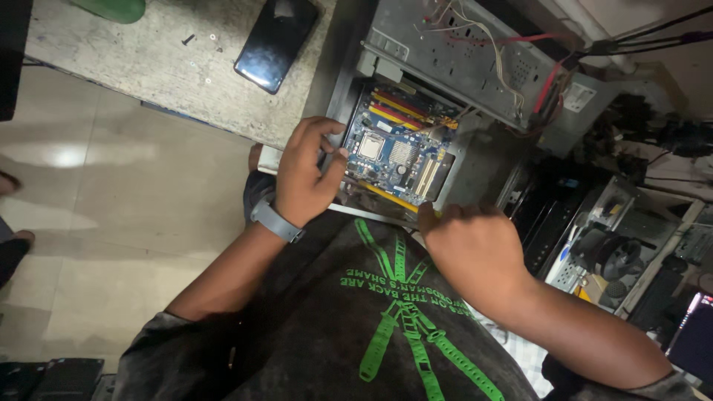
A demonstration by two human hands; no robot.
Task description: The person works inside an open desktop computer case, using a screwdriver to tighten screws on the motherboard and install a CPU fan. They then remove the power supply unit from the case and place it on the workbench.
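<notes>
Left hand curled on near-left edge of blue circuit board inside open computer case; right hand closed at near-right edge, grip contents hidden, probably board rim; step: seating or lifting board; next needs level, even two-hand pull; phone on table.

blue motherboard, flat inside open case

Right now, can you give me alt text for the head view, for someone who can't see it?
Seen from above, a person's left hand and right hand rest on the near edges of a blue motherboard seated in an open grey computer case. A black phone and loose screws lie on the worn tabletop to the left.
</notes>
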